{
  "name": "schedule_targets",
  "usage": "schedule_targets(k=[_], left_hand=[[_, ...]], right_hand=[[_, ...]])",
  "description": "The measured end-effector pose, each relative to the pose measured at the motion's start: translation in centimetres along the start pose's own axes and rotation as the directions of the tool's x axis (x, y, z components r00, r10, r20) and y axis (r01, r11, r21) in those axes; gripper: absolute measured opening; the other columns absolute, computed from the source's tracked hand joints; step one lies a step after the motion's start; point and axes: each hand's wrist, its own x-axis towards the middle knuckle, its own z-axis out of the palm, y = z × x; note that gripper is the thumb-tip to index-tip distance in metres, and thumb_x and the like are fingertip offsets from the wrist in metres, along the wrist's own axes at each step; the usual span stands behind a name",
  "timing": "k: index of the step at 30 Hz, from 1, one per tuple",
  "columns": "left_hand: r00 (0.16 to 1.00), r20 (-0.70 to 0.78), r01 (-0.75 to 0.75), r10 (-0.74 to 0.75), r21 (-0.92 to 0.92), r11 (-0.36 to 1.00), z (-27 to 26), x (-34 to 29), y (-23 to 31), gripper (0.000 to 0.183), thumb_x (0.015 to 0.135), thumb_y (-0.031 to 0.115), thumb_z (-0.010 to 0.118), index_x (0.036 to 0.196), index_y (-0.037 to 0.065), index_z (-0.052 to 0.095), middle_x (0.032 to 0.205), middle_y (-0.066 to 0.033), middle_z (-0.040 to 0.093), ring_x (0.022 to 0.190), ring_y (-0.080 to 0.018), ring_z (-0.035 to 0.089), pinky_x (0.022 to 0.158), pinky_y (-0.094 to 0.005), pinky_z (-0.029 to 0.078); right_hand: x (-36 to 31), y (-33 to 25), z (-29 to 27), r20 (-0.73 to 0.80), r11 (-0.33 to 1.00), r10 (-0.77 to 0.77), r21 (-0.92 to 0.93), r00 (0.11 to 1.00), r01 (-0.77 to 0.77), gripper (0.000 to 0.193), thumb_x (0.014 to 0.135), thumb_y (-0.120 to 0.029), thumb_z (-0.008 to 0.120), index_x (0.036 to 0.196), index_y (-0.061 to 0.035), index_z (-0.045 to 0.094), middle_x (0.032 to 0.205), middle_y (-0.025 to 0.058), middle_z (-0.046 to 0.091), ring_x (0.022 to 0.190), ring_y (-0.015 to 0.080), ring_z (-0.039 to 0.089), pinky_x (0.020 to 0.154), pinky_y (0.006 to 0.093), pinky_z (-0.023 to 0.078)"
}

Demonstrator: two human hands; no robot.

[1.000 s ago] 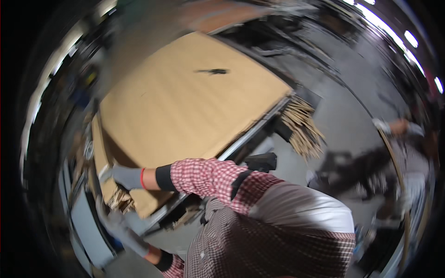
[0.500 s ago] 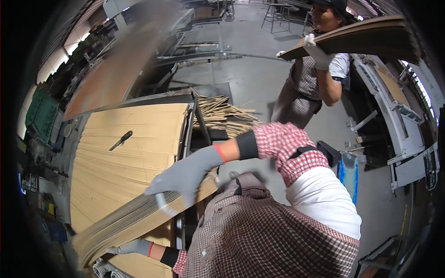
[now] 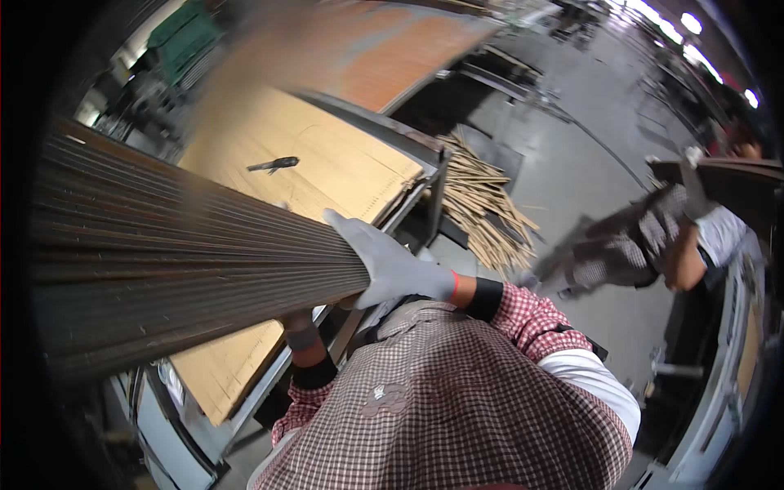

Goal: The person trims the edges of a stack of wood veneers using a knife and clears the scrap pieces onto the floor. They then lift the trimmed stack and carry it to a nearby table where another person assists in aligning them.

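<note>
A thick stack of brown cardboard sheets (image 3: 180, 253) is lifted edge-on across the left of the view, close to my chest. My right hand (image 3: 390, 263), in a grey glove, grips the stack's near end from above. My left hand (image 3: 300, 333) is under the stack's lower edge; only its gloved wrist and black cuff show. More flat cardboard sheets (image 3: 327, 155) lie on the metal-framed table (image 3: 408, 208) behind, with a small black tool (image 3: 273, 165) on top.
A pile of thin cardboard strips (image 3: 482, 196) lies on the floor past the table's corner. A co-worker (image 3: 645, 237) at the right carries another cardboard stack (image 3: 727, 175). A reddish-brown board (image 3: 392, 49) and a green bin (image 3: 184, 28) are at the back.
The cardboard stack has risen from the table's edge to chest height, with both hands on it. The view has swung, and the co-worker is now at the right.
</note>
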Motion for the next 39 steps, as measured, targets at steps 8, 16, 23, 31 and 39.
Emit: schedule_targets(k=[8,16,23,31,39], left_hand=[[0.997,0.061,-0.048,0.044,0.075,0.996,13.6,-1.1,7.5,0.065,0.089,0.040,0.054,0.136,0.000,0.037,0.133,-0.0201,0.049,0.118,-0.0303,0.053,0.102,-0.0453,0.046],[0.986,0.128,-0.123,0.105,0.135,0.983,22.3,1.7,11.6,0.081,0.086,0.048,0.056,0.143,-0.002,0.028,0.134,-0.0246,0.046,0.121,-0.0324,0.052,0.103,-0.0461,0.046],[0.926,0.368,0.113,-0.082,-0.062,0.992,21.5,3.8,13.6,0.090,0.082,0.043,0.064,0.145,-0.004,0.020,0.131,-0.0280,0.047,0.124,-0.0330,0.050,0.103,-0.0445,0.047],[0.826,0.536,0.488,-0.171,-0.531,0.693,13.5,6.3,9.7,0.059,0.089,0.027,0.062,0.135,-0.002,0.040,0.120,-0.0278,0.055,0.111,-0.0309,0.058,0.087,-0.0411,0.056],[0.801,0.500,0.577,-0.331,-0.492,0.652,8.7,8.2,10.4,0.047,0.092,0.030,0.059,0.130,0.004,0.046,0.127,-0.0247,0.050,0.123,-0.0332,0.044,0.100,-0.0545,0.045]], right_hand=[[-1.5,-0.4,-10.7,0.126,0.992,-0.056,0.116,0.991,0.041,0.119,0.056,-0.019,0.085,0.148,0.0033,0.013,0.126,0.0273,0.045,0.116,0.0404,0.048,0.100,0.0408,0.040],[-5.0,1.3,-13.8,0.195,0.973,0.013,0.225,0.981,-0.058,0.120,0.055,-0.036,0.087,0.148,-0.0005,0.019,0.130,0.0249,0.045,0.117,0.0414,0.048,0.099,0.0466,0.042],[-6.6,1.7,-12.8,0.186,0.990,-0.063,0.132,0.981,0.038,0.118,0.067,-0.057,0.073,0.148,0.0028,0.012,0.123,0.0298,0.045,0.111,0.0441,0.048,0.099,0.0505,0.037],[-2.5,16.1,-13.6,-0.067,0.649,0.687,0.504,0.723,-0.570,0.034,0.086,-0.015,0.060,0.116,0.0009,0.059,0.121,0.0202,0.060,0.118,0.0245,0.055,0.100,0.0348,0.042],[-2.6,30.0,-10.6,0.027,0.777,0.606,0.194,0.795,-0.599,0.048,0.080,-0.029,0.069,0.113,0.0051,0.061,0.104,0.0195,0.067,0.096,0.0219,0.063,0.087,0.0309,0.046]])
